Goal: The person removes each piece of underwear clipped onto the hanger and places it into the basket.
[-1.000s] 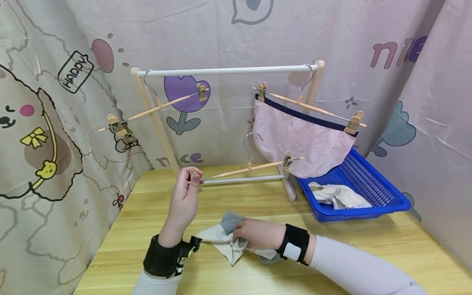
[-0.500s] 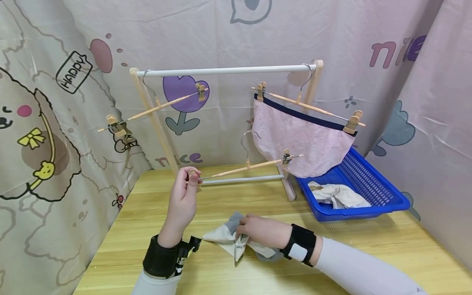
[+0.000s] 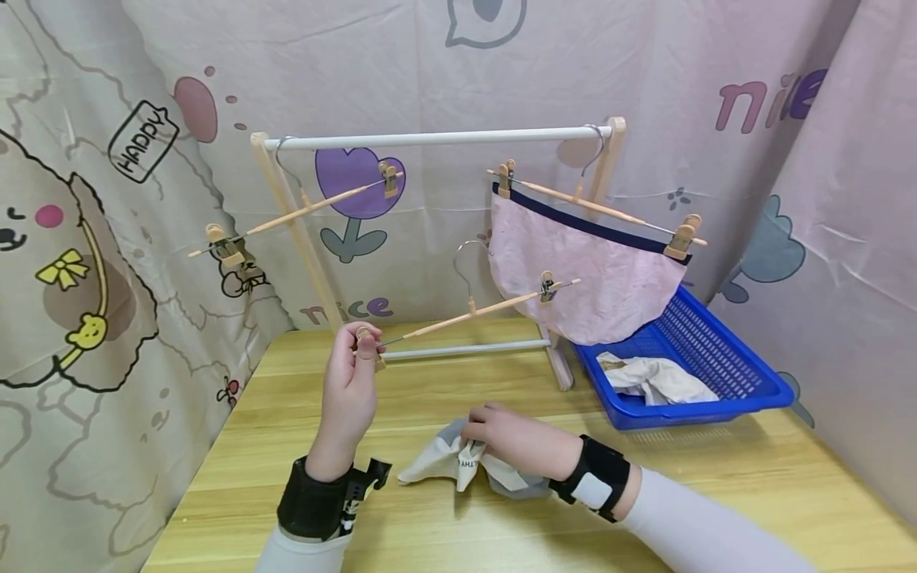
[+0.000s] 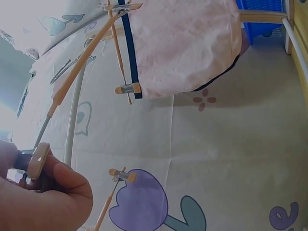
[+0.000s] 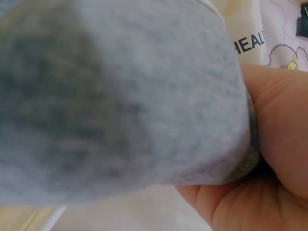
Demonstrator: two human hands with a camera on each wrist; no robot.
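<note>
My left hand (image 3: pixel 349 382) pinches the end clip of a trouser hanger (image 3: pixel 466 314) between thumb and fingers, holding it above the table at a slant. In the left wrist view that hanger's bar (image 4: pixel 72 72) runs up from the pinched clip (image 4: pixel 38 161). My right hand (image 3: pixel 526 436) grips a bunched cream-and-grey garment (image 3: pixel 437 454) with black lettering, just over the tabletop. Close up in the right wrist view, grey cloth (image 5: pixel 120 106) hides most of the right hand's fingers. The held hanger's far clip (image 3: pixel 548 286) has nothing in it.
Behind stands a rack with a white rail (image 3: pixel 437 140). From it hang a bare clip hanger (image 3: pixel 301 211) at left and pink underpants (image 3: pixel 580 267) clipped on another hanger at right. A blue basket (image 3: pixel 738 406) with white cloth (image 3: pixel 659 380) sits at right on the wooden table (image 3: pixel 236 454).
The held hanger has shifted slightly left, its far end and hook rising. The right hand has moved a little right and up, drawing the garment with it and bunching it more.
</note>
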